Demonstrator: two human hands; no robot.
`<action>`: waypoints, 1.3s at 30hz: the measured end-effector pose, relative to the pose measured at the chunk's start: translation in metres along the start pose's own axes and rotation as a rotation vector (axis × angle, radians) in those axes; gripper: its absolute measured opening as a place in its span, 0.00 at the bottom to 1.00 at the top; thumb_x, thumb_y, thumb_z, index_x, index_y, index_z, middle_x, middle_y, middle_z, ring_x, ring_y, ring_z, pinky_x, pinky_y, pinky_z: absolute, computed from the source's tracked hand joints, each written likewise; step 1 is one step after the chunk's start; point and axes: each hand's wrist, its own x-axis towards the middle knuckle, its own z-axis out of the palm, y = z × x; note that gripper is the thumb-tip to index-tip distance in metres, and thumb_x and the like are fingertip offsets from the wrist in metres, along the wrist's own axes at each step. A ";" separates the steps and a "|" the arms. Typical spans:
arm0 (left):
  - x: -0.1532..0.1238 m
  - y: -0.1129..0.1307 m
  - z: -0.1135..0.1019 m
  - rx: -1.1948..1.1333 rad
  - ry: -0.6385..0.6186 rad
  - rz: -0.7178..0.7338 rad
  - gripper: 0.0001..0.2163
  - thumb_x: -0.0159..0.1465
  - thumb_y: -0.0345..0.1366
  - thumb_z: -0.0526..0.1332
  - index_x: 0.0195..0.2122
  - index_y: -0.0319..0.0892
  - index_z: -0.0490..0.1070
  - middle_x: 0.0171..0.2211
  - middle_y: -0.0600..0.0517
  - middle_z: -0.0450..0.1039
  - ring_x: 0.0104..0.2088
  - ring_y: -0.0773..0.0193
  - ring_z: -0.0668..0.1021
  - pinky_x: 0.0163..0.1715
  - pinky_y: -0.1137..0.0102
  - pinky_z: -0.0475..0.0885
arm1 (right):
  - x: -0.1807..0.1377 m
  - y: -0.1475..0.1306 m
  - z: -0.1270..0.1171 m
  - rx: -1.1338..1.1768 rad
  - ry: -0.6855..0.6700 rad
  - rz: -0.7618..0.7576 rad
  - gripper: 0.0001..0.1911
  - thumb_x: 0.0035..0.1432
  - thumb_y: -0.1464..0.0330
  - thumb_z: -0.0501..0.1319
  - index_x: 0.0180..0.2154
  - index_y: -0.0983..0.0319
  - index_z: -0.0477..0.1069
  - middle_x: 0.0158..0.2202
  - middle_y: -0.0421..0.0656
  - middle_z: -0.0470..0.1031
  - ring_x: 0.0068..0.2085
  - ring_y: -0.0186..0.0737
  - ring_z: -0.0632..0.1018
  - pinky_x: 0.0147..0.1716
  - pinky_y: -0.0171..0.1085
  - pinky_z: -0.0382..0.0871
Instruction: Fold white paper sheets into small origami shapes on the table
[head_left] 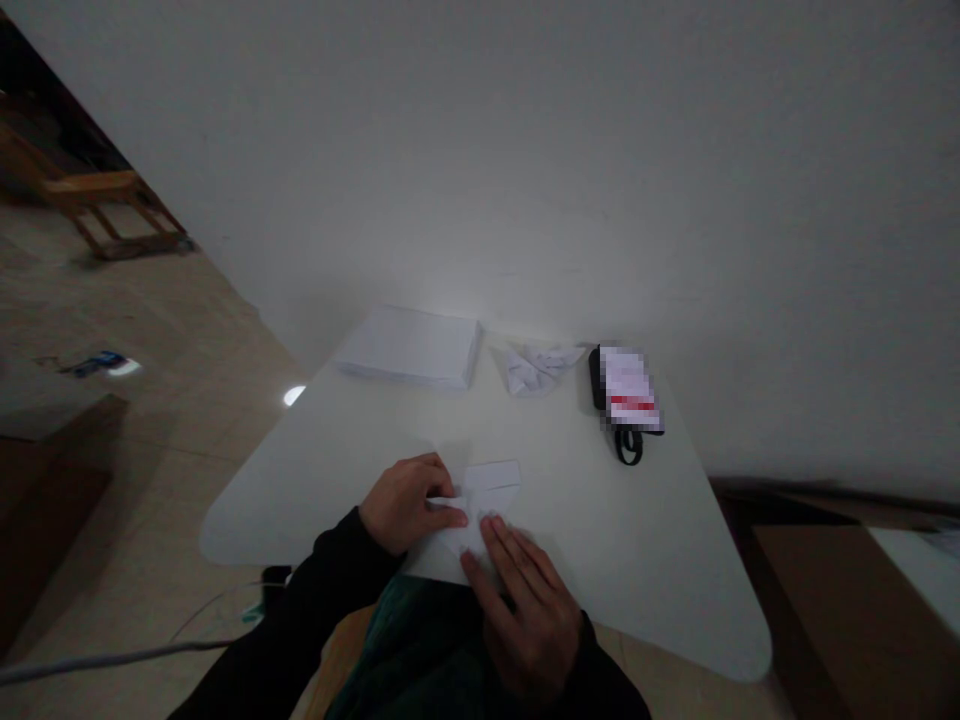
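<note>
A folded sheet of white paper (493,476) lies on the white table near its front edge, with creases and layered flaps. My left hand (414,503) pinches a raised flap at the paper's left side between thumb and fingers. Flat across the paper's lower right part rests my right hand (525,600), its fingers stretched out and pressing down. The parts of the paper under my fingers are hidden.
A thick stack of white paper (409,345) sits at the table's back left. Beside it is a folded paper piece (538,368). At the back right lies a black case with a strap (628,445) and a blurred label. A wall borders the table's (660,560) back.
</note>
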 end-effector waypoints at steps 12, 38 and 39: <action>-0.001 -0.002 0.003 -0.041 0.016 0.009 0.12 0.51 0.44 0.64 0.23 0.39 0.72 0.30 0.52 0.69 0.27 0.68 0.70 0.28 0.75 0.62 | -0.003 0.001 -0.006 0.006 -0.032 -0.043 0.16 0.60 0.75 0.47 0.44 0.66 0.71 0.48 0.54 0.70 0.54 0.49 0.67 0.46 0.45 0.69; -0.001 -0.005 0.005 -0.111 0.070 0.022 0.12 0.48 0.42 0.65 0.24 0.38 0.68 0.29 0.53 0.65 0.26 0.71 0.68 0.26 0.76 0.63 | -0.008 -0.010 0.004 -0.030 0.031 0.072 0.17 0.60 0.76 0.48 0.45 0.64 0.70 0.49 0.51 0.71 0.53 0.48 0.67 0.45 0.44 0.71; -0.001 -0.005 0.005 -0.116 0.072 0.022 0.12 0.48 0.41 0.66 0.24 0.38 0.67 0.29 0.53 0.65 0.26 0.71 0.68 0.26 0.76 0.63 | -0.007 -0.011 0.005 -0.033 0.048 0.081 0.16 0.60 0.76 0.48 0.44 0.64 0.71 0.48 0.51 0.71 0.53 0.47 0.68 0.45 0.44 0.71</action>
